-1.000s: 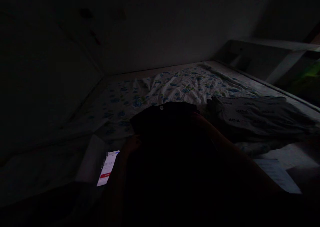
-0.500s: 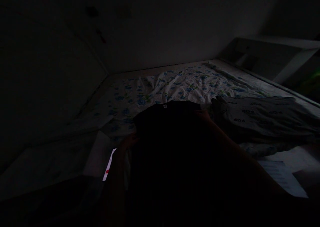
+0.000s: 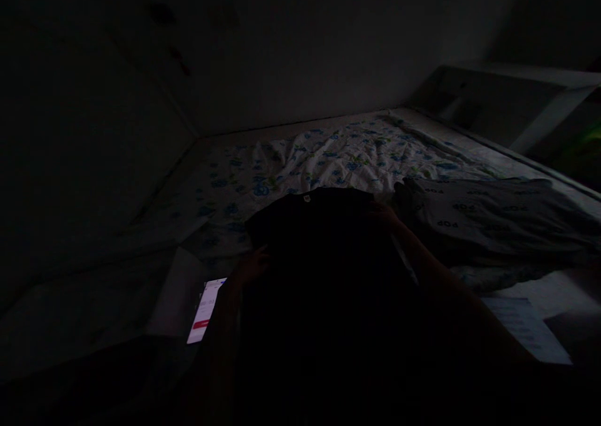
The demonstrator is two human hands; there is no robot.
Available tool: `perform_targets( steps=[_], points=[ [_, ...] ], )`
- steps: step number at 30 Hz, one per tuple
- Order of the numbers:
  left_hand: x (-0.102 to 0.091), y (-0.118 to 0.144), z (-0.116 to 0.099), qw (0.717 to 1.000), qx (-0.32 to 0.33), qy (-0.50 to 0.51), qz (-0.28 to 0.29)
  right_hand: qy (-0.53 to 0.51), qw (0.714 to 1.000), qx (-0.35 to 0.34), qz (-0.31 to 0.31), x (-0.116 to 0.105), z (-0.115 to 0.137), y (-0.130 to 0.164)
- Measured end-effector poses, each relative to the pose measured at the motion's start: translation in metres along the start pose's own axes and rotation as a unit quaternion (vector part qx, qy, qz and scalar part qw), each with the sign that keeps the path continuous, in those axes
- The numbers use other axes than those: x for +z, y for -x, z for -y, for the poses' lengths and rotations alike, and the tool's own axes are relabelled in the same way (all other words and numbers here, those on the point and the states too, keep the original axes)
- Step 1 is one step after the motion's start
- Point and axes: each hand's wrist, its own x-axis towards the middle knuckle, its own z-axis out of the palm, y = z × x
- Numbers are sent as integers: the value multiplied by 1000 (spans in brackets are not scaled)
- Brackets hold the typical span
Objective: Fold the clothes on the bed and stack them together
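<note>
Head view: both hands are gripping a dark garment [image 3: 314, 226] lying on the bed, left hand [image 3: 253, 264] and right hand [image 3: 382, 213] at its edges; finger positions unclear. Keeping the edges taut should be helping.

Dim home bedroom, bed [image 3: 474, 139] in a wall corner, rumpled blue-flowered sheet [image 3: 328, 160], grey printed pillow [image 3: 488, 216], lit phone [image 3: 205, 309]
</note>
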Motion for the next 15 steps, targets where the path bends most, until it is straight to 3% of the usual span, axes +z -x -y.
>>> perform_targets(
  steps=[3, 6, 8, 15],
  points=[
    [8, 0, 1, 997, -44, 23, 58, 97, 995, 5, 5, -14, -21, -13],
    [9, -1, 2, 997, -60, 23, 45, 110, 993, 6, 49, -19, -38, -19],
    [7, -2, 4, 997, -63, 17, 30, 95, 995, -3, 45, -18, -39, -20],
    [-9, 0, 15, 996, -68, 43, -47, 44, 989, -140, -17, -9, 14, -13]
  ],
)
